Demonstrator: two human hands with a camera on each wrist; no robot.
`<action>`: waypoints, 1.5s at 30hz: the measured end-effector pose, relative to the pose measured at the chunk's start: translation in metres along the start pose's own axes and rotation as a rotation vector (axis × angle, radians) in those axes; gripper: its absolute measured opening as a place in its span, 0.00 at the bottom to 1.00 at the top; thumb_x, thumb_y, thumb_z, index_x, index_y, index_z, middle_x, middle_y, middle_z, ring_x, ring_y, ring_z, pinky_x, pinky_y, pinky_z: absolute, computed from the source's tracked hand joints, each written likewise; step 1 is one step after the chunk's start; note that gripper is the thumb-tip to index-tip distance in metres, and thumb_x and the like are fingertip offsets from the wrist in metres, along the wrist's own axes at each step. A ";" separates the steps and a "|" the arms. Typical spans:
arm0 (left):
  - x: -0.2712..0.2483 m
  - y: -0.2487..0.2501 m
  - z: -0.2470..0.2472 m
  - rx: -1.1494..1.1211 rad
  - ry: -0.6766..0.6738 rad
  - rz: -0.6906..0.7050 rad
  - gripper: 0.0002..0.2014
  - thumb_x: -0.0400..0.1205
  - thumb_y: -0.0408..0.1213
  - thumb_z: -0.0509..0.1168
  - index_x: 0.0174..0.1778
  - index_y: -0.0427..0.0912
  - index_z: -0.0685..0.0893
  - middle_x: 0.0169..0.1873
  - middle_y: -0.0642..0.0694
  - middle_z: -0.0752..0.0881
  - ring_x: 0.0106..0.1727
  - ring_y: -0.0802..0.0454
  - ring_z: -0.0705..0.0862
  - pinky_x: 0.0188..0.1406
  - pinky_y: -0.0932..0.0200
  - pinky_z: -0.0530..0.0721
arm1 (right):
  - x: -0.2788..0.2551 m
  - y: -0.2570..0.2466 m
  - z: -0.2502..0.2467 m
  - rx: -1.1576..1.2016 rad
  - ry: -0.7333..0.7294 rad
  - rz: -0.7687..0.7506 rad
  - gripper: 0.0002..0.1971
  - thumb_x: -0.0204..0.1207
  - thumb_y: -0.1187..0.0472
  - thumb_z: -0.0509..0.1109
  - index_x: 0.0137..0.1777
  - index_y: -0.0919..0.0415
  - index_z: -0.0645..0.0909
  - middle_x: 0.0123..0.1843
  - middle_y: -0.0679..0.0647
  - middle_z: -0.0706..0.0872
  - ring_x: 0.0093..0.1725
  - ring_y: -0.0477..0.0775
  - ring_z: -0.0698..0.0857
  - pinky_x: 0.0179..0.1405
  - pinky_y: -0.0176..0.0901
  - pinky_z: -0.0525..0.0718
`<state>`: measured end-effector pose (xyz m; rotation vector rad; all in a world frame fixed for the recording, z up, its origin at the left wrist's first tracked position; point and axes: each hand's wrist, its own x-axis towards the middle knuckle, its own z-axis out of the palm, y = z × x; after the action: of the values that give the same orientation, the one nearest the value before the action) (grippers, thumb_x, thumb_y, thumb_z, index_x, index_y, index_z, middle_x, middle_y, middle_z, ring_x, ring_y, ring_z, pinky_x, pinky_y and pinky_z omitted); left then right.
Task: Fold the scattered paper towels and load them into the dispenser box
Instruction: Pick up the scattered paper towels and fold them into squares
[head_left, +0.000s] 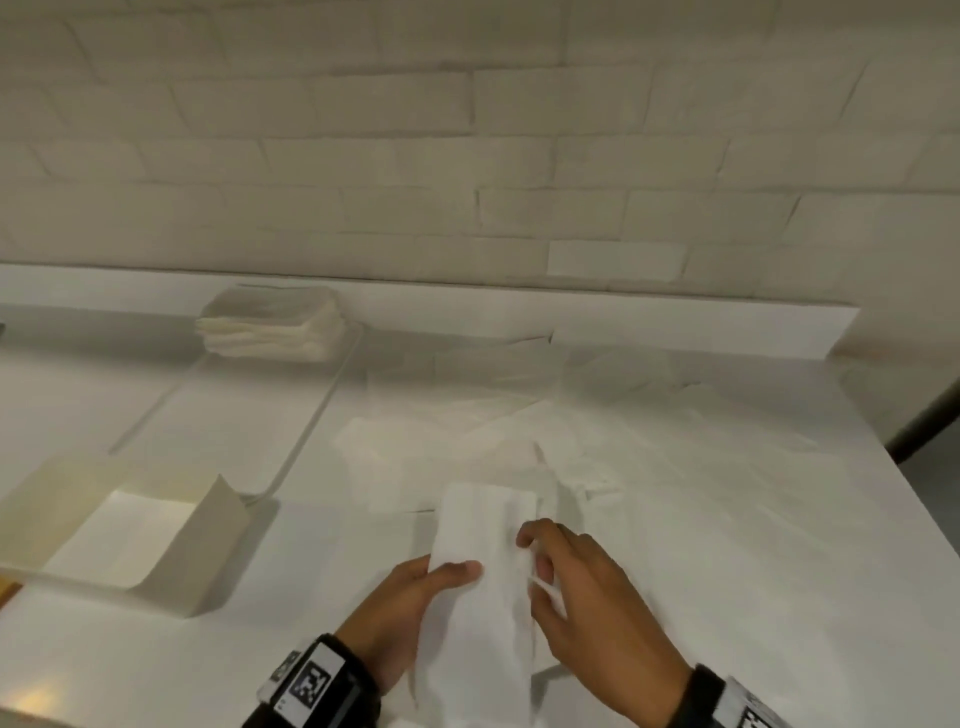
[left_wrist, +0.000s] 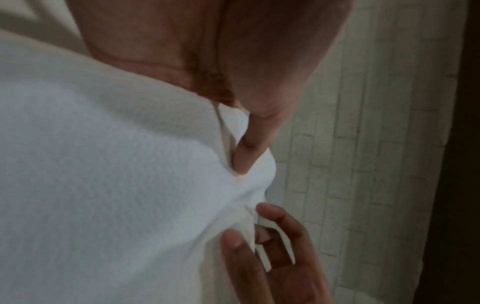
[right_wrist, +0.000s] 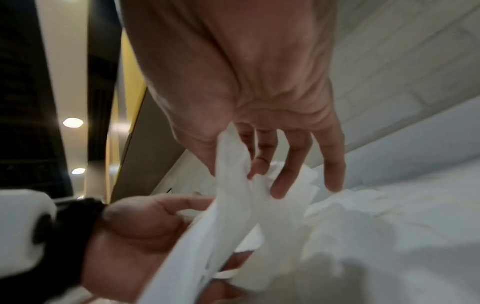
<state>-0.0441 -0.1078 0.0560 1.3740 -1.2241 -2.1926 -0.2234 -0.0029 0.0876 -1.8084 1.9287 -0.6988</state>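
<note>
Both hands hold one white paper towel (head_left: 480, 597), folded into a long strip, above the counter's front edge. My left hand (head_left: 415, 597) grips its left edge, thumb on top, and the towel (left_wrist: 116, 185) fills most of the left wrist view. My right hand (head_left: 561, 577) pinches its right edge between thumb and forefinger; the other fingers (right_wrist: 283, 174) hang straight. Loose unfolded towels (head_left: 597, 441) lie scattered over the counter behind. The open cardboard dispenser box (head_left: 197, 540) sits at the left, its inside showing white. A stack of folded towels (head_left: 270, 325) rests at the back.
The white counter (head_left: 779, 571) ends at the right, where a dark floor shows. A low white ledge (head_left: 675, 322) and a brick wall close off the back. A clear tray rim (head_left: 311, 426) runs from the stack towards the box.
</note>
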 end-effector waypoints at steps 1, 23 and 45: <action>0.003 0.000 0.004 -0.010 -0.012 -0.003 0.20 0.78 0.40 0.75 0.63 0.32 0.89 0.61 0.31 0.89 0.64 0.30 0.87 0.74 0.35 0.78 | -0.005 0.000 0.000 0.049 0.016 -0.008 0.18 0.82 0.58 0.63 0.64 0.36 0.66 0.48 0.33 0.74 0.55 0.40 0.74 0.57 0.34 0.74; -0.017 0.006 -0.021 -0.239 -0.077 0.200 0.28 0.73 0.35 0.75 0.71 0.35 0.83 0.67 0.32 0.86 0.68 0.31 0.85 0.76 0.32 0.74 | -0.019 -0.001 0.010 0.716 0.052 -0.067 0.37 0.73 0.71 0.76 0.72 0.32 0.71 0.72 0.38 0.68 0.57 0.57 0.80 0.59 0.34 0.80; -0.051 0.022 -0.058 -0.002 0.361 0.443 0.17 0.70 0.34 0.81 0.55 0.43 0.90 0.49 0.49 0.95 0.50 0.50 0.94 0.47 0.55 0.88 | 0.031 -0.045 0.026 1.089 0.008 0.226 0.07 0.76 0.60 0.75 0.52 0.55 0.91 0.51 0.58 0.93 0.49 0.59 0.92 0.47 0.48 0.89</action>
<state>0.0259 -0.1193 0.0926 1.2764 -1.2405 -1.5695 -0.1744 -0.0381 0.0959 -0.8846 1.2596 -1.3136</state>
